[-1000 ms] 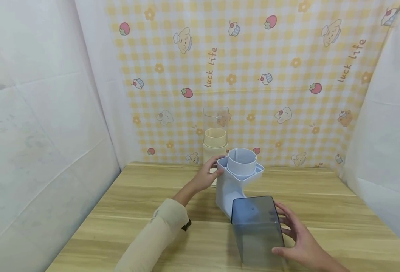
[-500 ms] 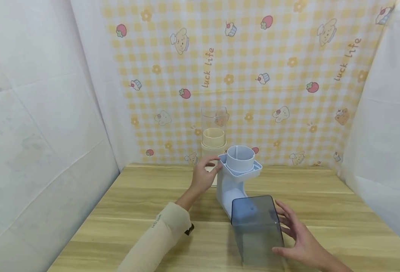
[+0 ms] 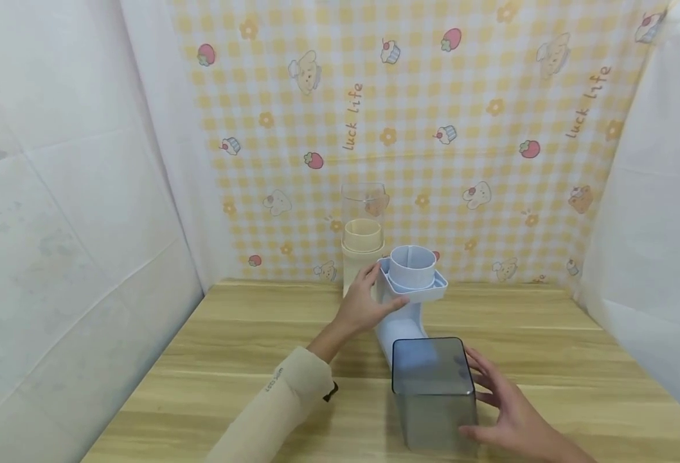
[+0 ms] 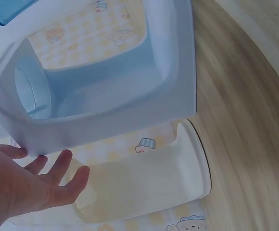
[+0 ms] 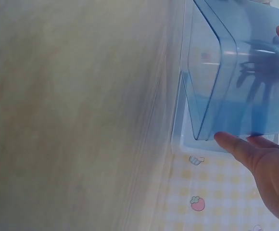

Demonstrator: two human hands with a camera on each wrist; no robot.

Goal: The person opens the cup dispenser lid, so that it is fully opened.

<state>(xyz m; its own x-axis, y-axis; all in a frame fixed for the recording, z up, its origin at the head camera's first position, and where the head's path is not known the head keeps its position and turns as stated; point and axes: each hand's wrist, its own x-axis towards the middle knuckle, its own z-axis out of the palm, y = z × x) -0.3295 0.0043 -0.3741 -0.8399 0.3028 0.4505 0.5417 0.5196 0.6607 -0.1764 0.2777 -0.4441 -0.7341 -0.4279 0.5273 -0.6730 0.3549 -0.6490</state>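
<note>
A light blue plastic dispenser stand, with a round socket on top, stands upright on the table. My left hand holds its upper left corner, with the thumb along the front and the fingers at the side; in the left wrist view, the fingertips lie against its outer wall. In front of the stand is a clear, smoky box, tinted blue in the right wrist view. My right hand grips the box from the right, its thumb nearer the front and its fingers partly hidden.
A cream dispenser of similar shape, with a clear cylinder on top, stands behind my left hand. The wooden table ends at a checked cloth. White sheets hang at both sides.
My left hand has shifted right and spread its thumb across the stand's front. The stand has moved slightly right. The smoky box has tilted so more of its upper face shows, still in my right hand.
</note>
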